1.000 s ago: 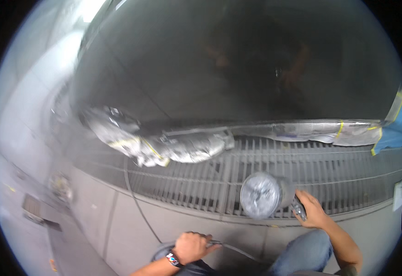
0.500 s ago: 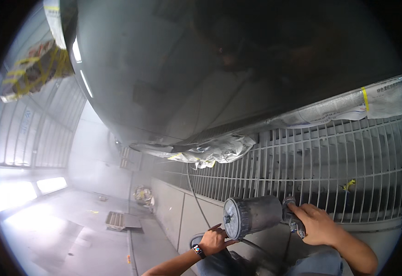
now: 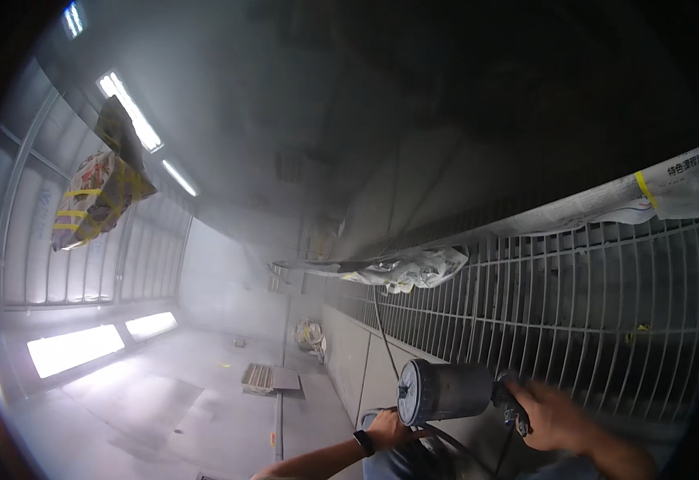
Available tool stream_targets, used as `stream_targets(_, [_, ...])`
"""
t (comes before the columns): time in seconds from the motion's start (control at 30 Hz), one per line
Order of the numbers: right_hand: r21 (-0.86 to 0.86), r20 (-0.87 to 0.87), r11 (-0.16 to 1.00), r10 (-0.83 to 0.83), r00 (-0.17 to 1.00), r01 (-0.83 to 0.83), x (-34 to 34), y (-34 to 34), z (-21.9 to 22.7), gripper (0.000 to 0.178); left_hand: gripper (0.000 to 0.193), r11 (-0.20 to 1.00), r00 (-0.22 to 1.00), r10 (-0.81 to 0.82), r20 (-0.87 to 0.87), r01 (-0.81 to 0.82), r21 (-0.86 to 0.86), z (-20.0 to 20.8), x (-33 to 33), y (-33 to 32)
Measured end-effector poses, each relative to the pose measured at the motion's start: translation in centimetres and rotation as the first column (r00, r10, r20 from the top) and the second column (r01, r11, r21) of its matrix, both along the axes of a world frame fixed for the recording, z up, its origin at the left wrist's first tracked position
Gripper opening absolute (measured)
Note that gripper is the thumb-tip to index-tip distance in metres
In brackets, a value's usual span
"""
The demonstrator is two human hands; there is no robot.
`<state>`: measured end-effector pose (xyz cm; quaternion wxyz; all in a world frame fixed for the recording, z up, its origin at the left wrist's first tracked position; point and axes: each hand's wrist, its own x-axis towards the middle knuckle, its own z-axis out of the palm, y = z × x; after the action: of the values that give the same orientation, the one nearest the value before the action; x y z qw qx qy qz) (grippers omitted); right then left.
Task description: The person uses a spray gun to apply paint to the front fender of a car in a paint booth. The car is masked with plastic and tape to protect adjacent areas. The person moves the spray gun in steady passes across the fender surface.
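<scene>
My right hand (image 3: 553,420), slightly blurred, is wrapped round the handle of a spray gun (image 3: 511,404). The gun's grey cylindrical paint cup (image 3: 457,392) lies sideways, its lid pointing left. Beside the lid, my left hand (image 3: 387,430) is closed on a dark air hose (image 3: 445,438); its fingertips are partly hidden. Above both hands spreads a large glossy dark vehicle panel (image 3: 445,160) with reflections on it. Masking paper (image 3: 581,208) with yellow tape runs along its lower edge, ending in a crumpled piece (image 3: 425,270). A paper-wrapped part (image 3: 97,196) juts out at the left.
A metal floor grating (image 3: 557,300) lies below the panel at the right. On the pale floor at the left are a ribbed tray (image 3: 258,378) and a crumpled bundle (image 3: 309,336). Lit panels (image 3: 76,350) and a ribbed wall stand farther left. Haze hangs in the air.
The view has shifted, so panel, wrapped part and floor things appear farther right. The haze looks thicker and the panel darker. Both hands keep their hold, slightly lower in view.
</scene>
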<state>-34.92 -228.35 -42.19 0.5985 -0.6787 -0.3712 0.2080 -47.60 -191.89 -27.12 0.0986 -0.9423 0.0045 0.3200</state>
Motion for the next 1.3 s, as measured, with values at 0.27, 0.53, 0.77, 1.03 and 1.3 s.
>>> stream_targets(0.27, [0.038, -0.017, 0.999, 0.022, 1.0, -0.022, 0.7, -1.5, 1.2, 0.078, 0.053, 0.993, 0.985, 0.08, -0.153, -0.066, 0.095, 0.5, 1.4, -2.3])
stream_targets(0.53, [-0.024, 0.031, 0.999, 0.042, 0.999, -0.042, 0.1, -0.4, 2.2, 0.077, 0.064, 0.982, 0.983, -0.181, 0.031, 0.183, -0.051, -0.7, 0.7, -0.3])
stream_targets(0.77, [-0.053, 0.085, 0.996, 0.074, 0.994, -0.069, -0.9, 2.3, 1.8, 0.072, 0.051, 0.984, 0.999, -0.033, -0.041, 0.026, -0.176, -0.7, -1.8, 0.4])
stream_targets(1.03, [-0.085, 0.081, 0.982, 0.176, 0.981, -0.169, -2.4, 6.0, 2.2, 0.068, 0.047, 0.94, 0.998, 0.016, 0.063, 0.007, -0.342, -0.3, -3.9, 1.4])
stream_targets(1.3, [-0.214, 0.122, 0.966, 0.177, 0.977, -0.148, -3.3, 8.7, 4.2, 0.074, 0.049, 0.943, 0.976, -0.087, 0.199, 0.145, -0.298, -0.2, -4.9, 3.9])
